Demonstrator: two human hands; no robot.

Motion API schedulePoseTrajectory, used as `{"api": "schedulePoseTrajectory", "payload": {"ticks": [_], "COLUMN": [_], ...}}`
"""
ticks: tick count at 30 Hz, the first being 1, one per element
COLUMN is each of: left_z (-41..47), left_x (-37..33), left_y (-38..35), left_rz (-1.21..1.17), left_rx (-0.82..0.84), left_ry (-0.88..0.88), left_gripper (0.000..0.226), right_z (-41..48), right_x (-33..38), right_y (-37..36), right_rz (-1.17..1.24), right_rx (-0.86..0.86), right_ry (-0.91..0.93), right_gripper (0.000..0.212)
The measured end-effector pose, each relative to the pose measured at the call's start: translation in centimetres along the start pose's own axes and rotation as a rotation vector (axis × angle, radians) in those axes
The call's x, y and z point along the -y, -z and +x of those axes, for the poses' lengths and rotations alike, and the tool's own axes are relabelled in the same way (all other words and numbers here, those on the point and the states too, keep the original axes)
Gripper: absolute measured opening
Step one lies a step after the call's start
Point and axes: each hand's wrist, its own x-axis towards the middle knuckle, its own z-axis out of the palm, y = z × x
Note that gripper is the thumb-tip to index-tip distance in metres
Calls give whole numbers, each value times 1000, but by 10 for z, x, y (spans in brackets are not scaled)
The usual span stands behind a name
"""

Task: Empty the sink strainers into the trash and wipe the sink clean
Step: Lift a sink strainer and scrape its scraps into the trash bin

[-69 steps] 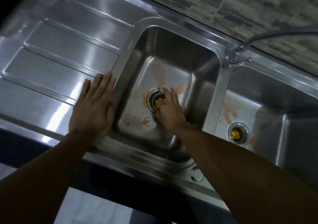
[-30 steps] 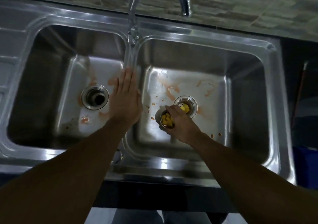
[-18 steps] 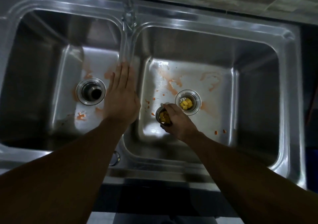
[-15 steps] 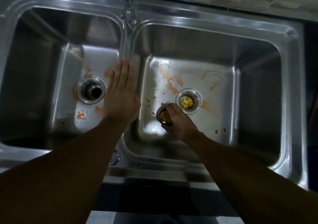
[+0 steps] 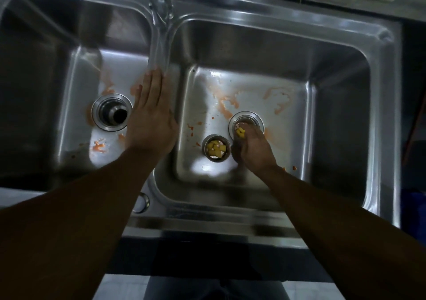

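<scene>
A double steel sink (image 5: 272, 11) shows two basins. In the right basin a loose strainer (image 5: 216, 148) stands on the floor, filled with yellow food bits (image 5: 215, 150). Just beside it, the right hand (image 5: 253, 148) reaches into the drain (image 5: 246, 124), where a second strainer (image 5: 239, 131) with yellow bits sits; its fingers curl onto that strainer's edge. The left hand (image 5: 151, 117) lies flat, fingers released, on the divider (image 5: 159, 52). The left drain (image 5: 111, 112) is bare. Orange smears (image 5: 227, 106) mark both floors.
</scene>
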Motion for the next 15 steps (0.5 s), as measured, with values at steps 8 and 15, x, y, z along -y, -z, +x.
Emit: {"api": "schedulePoseTrajectory", "payload": {"ticks": [8, 15], "left_z": [1, 1], "left_x": [4, 6], "left_y": [-6, -7], "left_rz": [35, 23], "left_rx": [-5, -28], "left_ry": [-3, -10], "left_gripper": [62, 61], "right_z": [6, 9], "right_x": [-28, -27], "right_y": [-4, -8], "right_rz": [-308, -331], "right_rx": [133, 161], "right_ry": [88, 95], "right_gripper": [44, 38]}}
